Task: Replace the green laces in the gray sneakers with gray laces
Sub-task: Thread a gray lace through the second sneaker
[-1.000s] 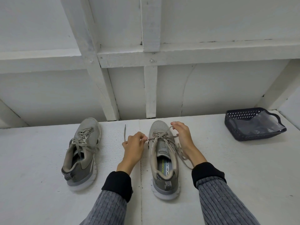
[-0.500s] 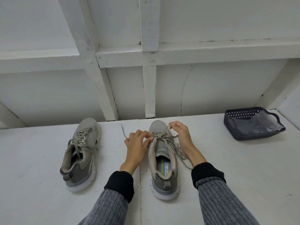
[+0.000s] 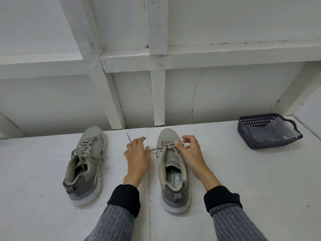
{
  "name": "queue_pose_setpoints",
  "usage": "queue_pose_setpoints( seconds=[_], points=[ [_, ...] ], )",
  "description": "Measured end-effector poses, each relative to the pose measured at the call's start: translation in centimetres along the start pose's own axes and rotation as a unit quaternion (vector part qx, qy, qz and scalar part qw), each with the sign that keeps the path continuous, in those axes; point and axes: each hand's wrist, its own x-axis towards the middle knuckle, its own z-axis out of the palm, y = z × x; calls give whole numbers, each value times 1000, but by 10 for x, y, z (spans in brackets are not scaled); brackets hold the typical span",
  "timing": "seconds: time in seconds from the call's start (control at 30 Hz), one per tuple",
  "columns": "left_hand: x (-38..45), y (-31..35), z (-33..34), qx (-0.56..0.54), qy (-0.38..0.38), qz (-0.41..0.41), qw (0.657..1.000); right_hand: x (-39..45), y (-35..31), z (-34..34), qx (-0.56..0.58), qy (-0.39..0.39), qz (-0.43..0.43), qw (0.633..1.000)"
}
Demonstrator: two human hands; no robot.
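Two hands are seen: the left hand (image 3: 138, 156) pinches a flat gray lace (image 3: 154, 149), while the right hand (image 3: 190, 151) is curled at the eyelets of the right mesh sneaker (image 3: 172, 164). One laced sneaker (image 3: 86, 160) lies left on the white counter (image 3: 243, 171); one dark perforated basket (image 3: 267, 130) sits far right.
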Motion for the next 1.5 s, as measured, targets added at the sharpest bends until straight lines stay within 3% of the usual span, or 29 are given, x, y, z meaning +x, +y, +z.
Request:
queue_pose_setpoints(
  seconds=[0.07, 0.13, 0.3, 0.57, 0.7, 0.8, 0.87, 0.97, 1.23, 1.37, 1.5],
  points=[
    [-3, 12, 0, -93, -50, 74, 992, -10, 0, 3, -25, 9, -11, 1000],
    [-4, 19, 4, -118, -73, 110, 984, -17, 4, 7, -61, 9, -15, 998],
    [-4, 21, 4, -188, -76, 53, 978, -31, 7, 15, -81, 114, -32, 990],
    [-13, -15, -1, 11, 7, -71, 997, -32, 9, 15, -74, 114, -41, 990],
    [-17, -9, 4, 91, 30, -64, 993, -32, 10, 15, -76, 114, -41, 990],
    [-23, 1, 4, 34, 80, -58, 995, -33, 11, 15, -63, 117, -38, 990],
    [-30, 8, 6, -72, 36, -69, 994, -33, 10, 15, -61, 117, -38, 990],
    [-34, 19, 8, -298, -62, -133, 943, -32, 10, 17, -64, 121, -40, 990],
    [-17, 47, 0, -597, -100, -268, 750, -32, 10, 17, -63, 117, -40, 990],
    [-9, 50, -2, -607, -55, -281, 741, -32, 11, 16, -59, 112, -43, 991],
    [-4, 50, -5, -630, 41, -321, 706, -33, 9, 15, -58, 109, -44, 991]
  ],
)
